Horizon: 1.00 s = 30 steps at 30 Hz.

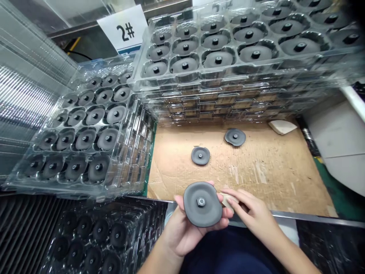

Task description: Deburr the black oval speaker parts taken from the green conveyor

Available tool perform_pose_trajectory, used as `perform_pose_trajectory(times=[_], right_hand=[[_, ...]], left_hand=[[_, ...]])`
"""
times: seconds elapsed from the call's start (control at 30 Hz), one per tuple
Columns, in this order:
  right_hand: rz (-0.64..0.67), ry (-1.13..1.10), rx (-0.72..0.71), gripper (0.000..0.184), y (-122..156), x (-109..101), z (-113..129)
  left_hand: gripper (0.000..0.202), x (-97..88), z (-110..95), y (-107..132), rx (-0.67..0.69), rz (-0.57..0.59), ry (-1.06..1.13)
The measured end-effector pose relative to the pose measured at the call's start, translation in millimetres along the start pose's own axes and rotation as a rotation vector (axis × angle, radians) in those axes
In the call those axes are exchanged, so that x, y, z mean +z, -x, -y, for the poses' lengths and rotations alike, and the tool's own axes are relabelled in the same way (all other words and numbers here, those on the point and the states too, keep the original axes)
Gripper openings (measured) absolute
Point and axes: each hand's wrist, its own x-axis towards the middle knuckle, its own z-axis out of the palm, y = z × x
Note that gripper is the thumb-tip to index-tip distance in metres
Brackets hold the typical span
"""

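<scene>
A dark grey dished disc [194, 215] with a short raised hub lies face up in my left hand [182, 239], whose fingers wrap around its rim. Between the fingers of my right hand [256, 213] is a small cream-coloured pad [229, 201], close against the disc's right edge. What the pad is made of I cannot tell. Beyond my hands, two similar discs rest on the cardboard sheet: one disc [200, 160] nearer and one disc [239, 140] farther to the right.
A stack of clear plastic trays [134, 144] filled with discs stands at left; another tray stack [205, 82] spans the back. A dark tray [85, 247] sits lower left. A cream wedge [281, 126] lies at the cardboard's [176, 179] far right corner. A "2#" sign [125, 32] stands behind.
</scene>
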Motion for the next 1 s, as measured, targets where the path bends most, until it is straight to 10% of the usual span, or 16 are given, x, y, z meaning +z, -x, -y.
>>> perform_pose_trajectory(times=[0.2, 0.43, 0.6, 0.83, 1.0], right_hand=[[-0.03, -0.034, 0.007, 0.029, -1.5, 1.3, -1.0], [-0.148, -0.034, 0.011, 0.027, -12.7, -6.7, 2.1], [-0.243, 0.01, -0.047, 0.028, -28.4, -9.6, -6.9], [-0.176, 0.088, -0.383, 0.035, -10.5, -16.6, 17.7], [-0.101, 0.047, -0.614, 0.019, 0.0, -20.7, 45.9]], left_hand=[[0.046, 1.3, 4.1, 3.7, 0.103, 0.006, -0.116], [0.102, -13.3, 5.4, 8.7, 0.742, -0.07, -1.416], [0.103, -15.4, 4.5, 6.3, 0.869, -0.029, -1.733], [0.102, -16.0, 4.0, 12.0, 0.731, -0.1, -1.638], [0.051, -13.5, 6.6, 13.2, 0.211, -0.265, -1.185]])
